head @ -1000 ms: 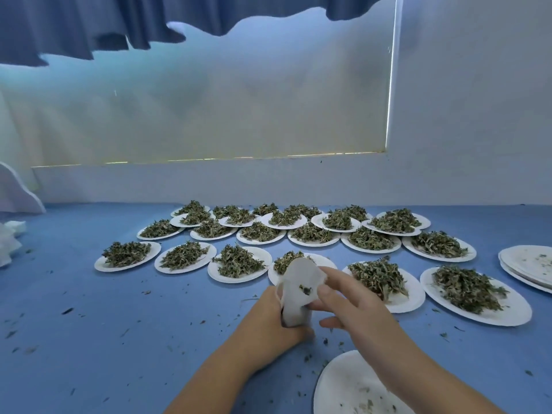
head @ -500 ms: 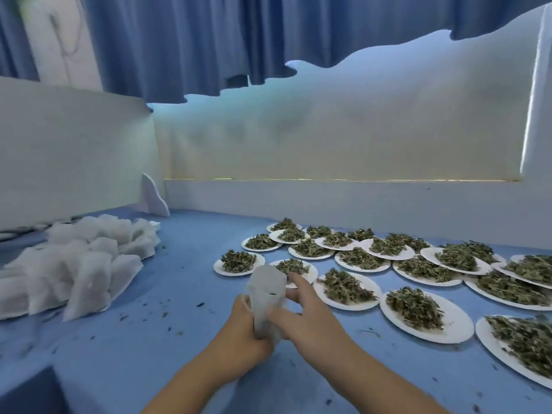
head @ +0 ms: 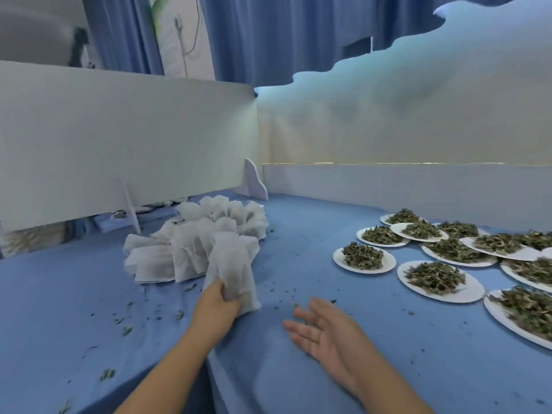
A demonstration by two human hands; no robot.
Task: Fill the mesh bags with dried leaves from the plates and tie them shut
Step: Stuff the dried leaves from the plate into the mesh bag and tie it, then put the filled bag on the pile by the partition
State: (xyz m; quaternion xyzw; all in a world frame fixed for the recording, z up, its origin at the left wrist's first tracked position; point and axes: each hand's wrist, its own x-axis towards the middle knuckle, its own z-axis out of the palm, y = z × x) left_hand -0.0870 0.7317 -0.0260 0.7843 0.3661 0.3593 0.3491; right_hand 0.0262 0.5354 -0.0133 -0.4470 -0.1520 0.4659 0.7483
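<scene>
My left hand [head: 217, 303] grips the lower end of a filled white mesh bag [head: 236, 264], held upright against the near edge of a pile of white mesh bags [head: 191, 240] on the blue table. Dark leaves show faintly through the bag's mesh. Over the blue cloth at centre, my right hand [head: 324, 330] is open with fingers spread and holds nothing. Several white plates heaped with dried leaves [head: 363, 256] stand at the right; the nearest big one [head: 439, 280] lies right of my right hand.
White foam boards [head: 128, 150] wall the table at the left and back, and blue curtains hang above. Leaf crumbs [head: 125, 327] are scattered on the blue cloth [head: 298, 240]. A fold in the cloth runs between my forearms.
The view has swung left toward the bag pile. My right hand has let go of the bag and opened. My left hand has carried the bag over to the pile.
</scene>
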